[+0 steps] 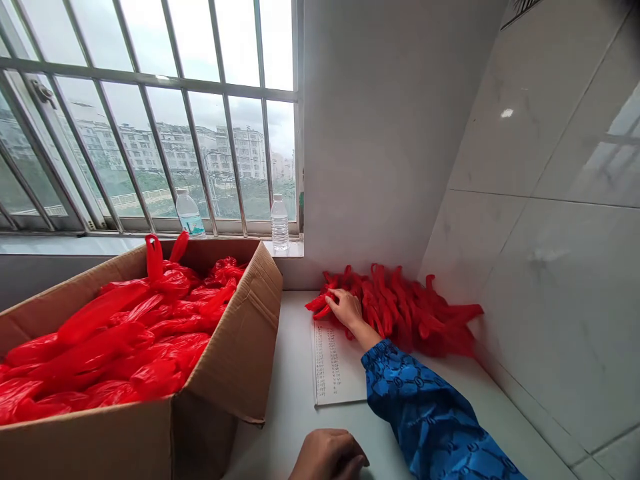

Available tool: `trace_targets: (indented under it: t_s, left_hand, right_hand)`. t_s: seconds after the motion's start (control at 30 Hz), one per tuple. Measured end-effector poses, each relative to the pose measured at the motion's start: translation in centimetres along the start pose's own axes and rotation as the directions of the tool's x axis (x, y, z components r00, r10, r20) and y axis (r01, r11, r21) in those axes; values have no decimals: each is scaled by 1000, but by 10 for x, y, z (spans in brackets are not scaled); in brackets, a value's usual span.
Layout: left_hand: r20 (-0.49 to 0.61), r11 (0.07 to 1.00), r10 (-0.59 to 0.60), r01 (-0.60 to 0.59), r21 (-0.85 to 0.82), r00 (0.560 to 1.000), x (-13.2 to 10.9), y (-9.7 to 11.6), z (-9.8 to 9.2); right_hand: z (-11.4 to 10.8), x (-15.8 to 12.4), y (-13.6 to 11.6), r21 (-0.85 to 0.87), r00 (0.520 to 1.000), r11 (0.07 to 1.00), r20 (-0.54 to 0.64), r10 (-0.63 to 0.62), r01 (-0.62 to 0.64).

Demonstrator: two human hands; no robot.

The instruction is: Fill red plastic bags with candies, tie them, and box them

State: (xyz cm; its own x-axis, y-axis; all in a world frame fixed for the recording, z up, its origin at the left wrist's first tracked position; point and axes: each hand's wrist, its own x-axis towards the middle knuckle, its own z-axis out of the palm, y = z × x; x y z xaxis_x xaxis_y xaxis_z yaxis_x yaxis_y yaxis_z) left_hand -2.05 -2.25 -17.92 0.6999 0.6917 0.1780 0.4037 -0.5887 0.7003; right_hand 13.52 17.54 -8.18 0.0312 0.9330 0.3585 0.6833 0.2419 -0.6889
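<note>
A pile of red plastic bags (395, 303) lies bunched on the white tabletop, against the wall. My right hand (347, 309), in a blue patterned sleeve, reaches to the left end of this pile. Its fingers are bent and closed on a red plastic bag (320, 305) there. Down at the bottom edge, my left hand (327, 455) rests loosely curled near the tabletop. Nothing shows in it, and its palm side is hidden. Under the pile and partly below my right forearm lies a sheet with handwritten lines (327, 367).
A large open cardboard box (253, 327) full of red plastic bags (125, 333) stands at left. Two clear plastic bottles, one labelled (189, 212) and one plain (279, 223), stand on the windowsill before a barred window (185, 83). A tiled wall (560, 267) bounds the right.
</note>
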Motion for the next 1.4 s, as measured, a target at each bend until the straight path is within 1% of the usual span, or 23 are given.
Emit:
trace_targets:
  t_s: [0.07,0.13,0.2,0.27,0.33,0.4,0.47,0.53,0.63,0.73,0.83,0.87,0.93,1.03,1.1,1.17,1.23,1.3,1.4]
  left_hand:
    - [-10,1000,6,-6,-9,1000,-1,1,-1]
    - [-23,1000,11,-12,-20,1000,-2,1,-3]
    - [-58,999,6,-9,-53,998,-3,3,-4]
    - [-134,992,-34,18,-121,990,-4,5,-7]
    - [-242,974,-111,57,-219,964,-3,9,-11]
    - [-362,944,-199,79,-321,911,-3,11,-17]
    - [-456,914,-270,77,-398,848,-2,12,-23]
    - [-509,896,-319,80,-437,800,-1,11,-29]
    - [-536,884,-368,107,-455,760,1,7,-33]
    - [-572,889,-388,128,-440,722,4,4,-35]
    - [-637,917,-359,133,-375,682,11,5,-37]
    - [-656,930,-337,132,-343,675,14,7,-37]
    - [-676,955,-279,122,-271,682,24,12,-37]
    - [-682,982,-176,82,-168,710,41,22,-35]
    - [-693,992,-122,55,-118,710,50,25,-33]
    - [-702,995,-94,41,-92,706,55,25,-32]
    - [-699,994,-100,40,-102,708,54,21,-33]
    - [-669,986,-141,46,-158,729,51,15,-34]
    - [-548,956,-222,71,-284,806,47,8,-34]
  right_hand:
    - [-13,-2,-8,136,997,989,-56,-44,51]
    - [-29,-10,-14,274,995,958,-81,-66,86]
    - [-46,-24,-15,396,994,913,-71,-77,99]
    - [-64,-45,-11,486,995,868,-43,-87,97]
    - [-79,-70,-5,546,996,835,7,-92,73]
    - [-89,-97,3,578,995,815,57,-86,38]
    - [-92,-121,13,587,992,810,106,-74,-2]
    - [-90,-142,25,578,988,815,144,-50,-43]
    - [-81,-161,44,555,989,827,149,4,-86]
    - [-74,-170,57,536,991,838,124,46,-106]
    - [-70,-172,60,524,990,842,117,76,-126]
    - [-69,-172,60,526,989,840,123,79,-133]
    - [-68,-173,57,538,986,831,149,70,-140]
    - [-67,-174,51,572,982,808,186,36,-138]
    - [-69,-176,47,600,976,787,217,9,-141]
    - [-71,-178,45,624,968,766,252,-10,-154]
    - [-72,-179,45,634,960,754,280,-17,-172]
    - [-71,-179,45,633,956,753,294,-17,-181]
    - [-66,-177,48,609,961,776,278,-17,-162]
